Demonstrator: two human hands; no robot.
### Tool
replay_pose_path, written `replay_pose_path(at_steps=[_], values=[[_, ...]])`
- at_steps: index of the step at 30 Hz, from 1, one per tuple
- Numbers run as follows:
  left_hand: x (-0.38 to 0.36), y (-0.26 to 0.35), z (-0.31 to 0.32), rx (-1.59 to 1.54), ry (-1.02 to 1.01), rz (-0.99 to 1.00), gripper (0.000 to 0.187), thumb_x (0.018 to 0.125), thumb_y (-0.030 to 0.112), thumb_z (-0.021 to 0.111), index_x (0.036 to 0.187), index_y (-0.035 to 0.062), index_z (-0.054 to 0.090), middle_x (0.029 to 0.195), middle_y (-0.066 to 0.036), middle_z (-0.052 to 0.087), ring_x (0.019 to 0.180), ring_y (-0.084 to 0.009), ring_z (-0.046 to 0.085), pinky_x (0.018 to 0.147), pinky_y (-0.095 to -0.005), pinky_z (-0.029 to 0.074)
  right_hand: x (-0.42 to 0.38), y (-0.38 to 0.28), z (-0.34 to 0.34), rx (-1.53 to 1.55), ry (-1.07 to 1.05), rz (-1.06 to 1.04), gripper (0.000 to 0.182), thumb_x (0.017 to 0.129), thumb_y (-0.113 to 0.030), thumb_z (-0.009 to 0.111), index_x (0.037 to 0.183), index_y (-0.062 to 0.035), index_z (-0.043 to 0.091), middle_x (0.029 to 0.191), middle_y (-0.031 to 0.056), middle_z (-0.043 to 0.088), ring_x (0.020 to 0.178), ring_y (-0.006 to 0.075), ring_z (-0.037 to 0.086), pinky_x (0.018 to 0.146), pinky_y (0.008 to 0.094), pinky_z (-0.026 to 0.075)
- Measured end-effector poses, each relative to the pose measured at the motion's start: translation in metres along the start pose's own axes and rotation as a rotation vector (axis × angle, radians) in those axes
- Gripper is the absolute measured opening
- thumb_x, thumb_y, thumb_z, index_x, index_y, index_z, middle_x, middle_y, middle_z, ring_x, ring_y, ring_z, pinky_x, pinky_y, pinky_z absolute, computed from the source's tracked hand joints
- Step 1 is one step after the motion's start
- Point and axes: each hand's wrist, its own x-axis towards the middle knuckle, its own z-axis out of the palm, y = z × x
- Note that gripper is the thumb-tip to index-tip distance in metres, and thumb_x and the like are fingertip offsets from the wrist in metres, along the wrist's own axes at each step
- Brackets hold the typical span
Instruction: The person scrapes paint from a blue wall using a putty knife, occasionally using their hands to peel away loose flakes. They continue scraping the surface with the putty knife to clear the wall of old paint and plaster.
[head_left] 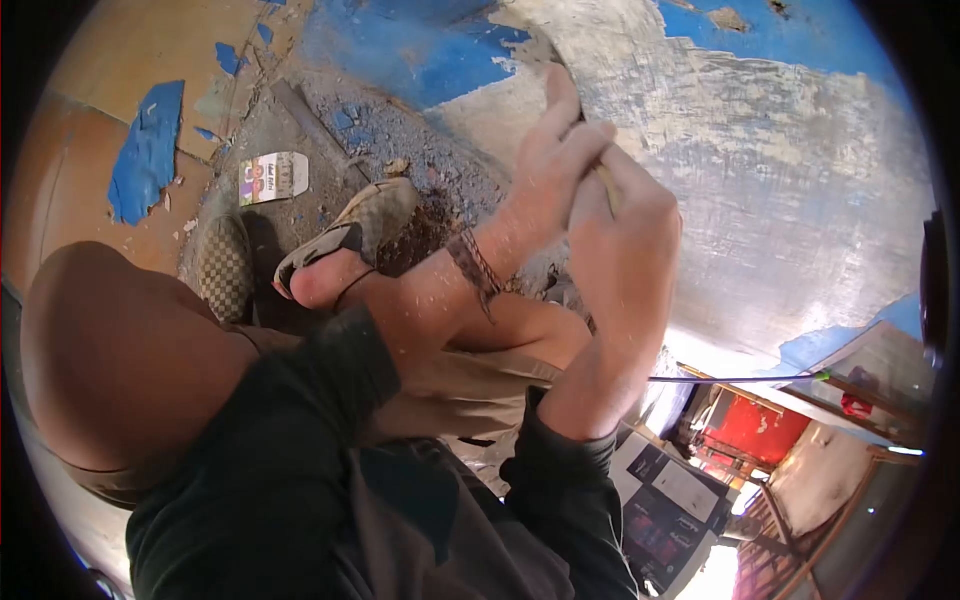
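My right hand [625, 225] is closed around a thin tool with a yellowish handle [608, 190], of which only a strip shows between the fingers. Crossing close beside it, my left hand [545, 165] presses its fingers along the tool's dark, narrow front part, index finger stretched forward. A dark braided bracelet [472, 265] circles the left wrist. Both hands are at a wall [740, 180] whose blue paint [430, 50] has partly come off, leaving a whitish, scratched surface. The tool's exact kind is hidden by the fingers and slightly blurred.
My checkered shoes [222, 265] stand on ground strewn with paint chips and rubble [430, 150]. Nearby lie a printed card [272, 178], a wooden strip [315, 130] and a large blue paint flake [147, 155]. A dark printed box [665, 510] and a red panel [755, 428] show at lower right.
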Motion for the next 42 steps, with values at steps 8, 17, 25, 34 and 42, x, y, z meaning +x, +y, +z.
replay_pose_path(at_steps=[8,17,25,34,42], values=[[0.002,0.005,0.0,-0.068,0.013,-0.065,0.019,0.088,0.013,0.05,0.09,-0.0051,0.056,0.073,-0.004,0.052,0.067,-0.014,0.051,0.056,-0.0326,0.04,0.0,-0.004,-0.005,0.005,-0.023,-0.065,0.025,0.086,-0.013,0.051,0.104,-0.002,0.065,0.082,0.0267,0.061,0.071,0.04,0.062,0.067,0.0398,0.049],[0.002,-0.003,0.007,-0.385,0.092,-0.531,0.02,0.088,0.015,0.054,0.084,-0.0045,0.053,0.069,-0.005,0.046,0.063,-0.0117,0.046,0.055,-0.0292,0.037,0.012,0.003,-0.004,0.019,-0.082,-0.047,0.023,0.087,-0.013,0.05,0.1,-0.0016,0.064,0.087,0.0273,0.06,0.082,0.0488,0.055,0.071,0.0443,0.048],[0.003,-0.013,-0.003,0.083,0.053,0.166,0.018,0.087,0.014,0.06,0.089,-0.0036,0.058,0.075,-0.009,0.052,0.065,-0.0168,0.05,0.059,-0.0286,0.04,0.003,0.005,-0.009,0.059,-0.051,-0.051,0.028,0.087,-0.014,0.051,0.109,-0.0029,0.065,0.09,0.0261,0.064,0.078,0.0414,0.064,0.07,0.0389,0.05],[0.008,-0.012,-0.005,0.346,0.143,0.285,0.017,0.086,0.013,0.062,0.093,-0.0027,0.06,0.077,-0.014,0.056,0.069,-0.0225,0.054,0.062,-0.0292,0.041,0.01,-0.001,-0.01,0.012,-0.109,-0.112,0.031,0.089,-0.016,0.052,0.116,-0.004,0.063,0.095,0.0276,0.062,0.084,0.0393,0.065,0.075,0.0387,0.05],[0.004,-0.021,-0.024,0.335,0.019,0.08,0.021,0.087,0.015,0.061,0.084,-0.0053,0.061,0.082,-0.008,0.065,0.074,-0.0161,0.06,0.061,-0.0323,0.042,0.006,-0.006,0.003,-0.081,-0.131,-0.152,0.035,0.09,-0.012,0.05,0.121,0.0009,0.061,0.095,0.0233,0.069,0.088,0.0261,0.07,0.077,0.0367,0.051]])
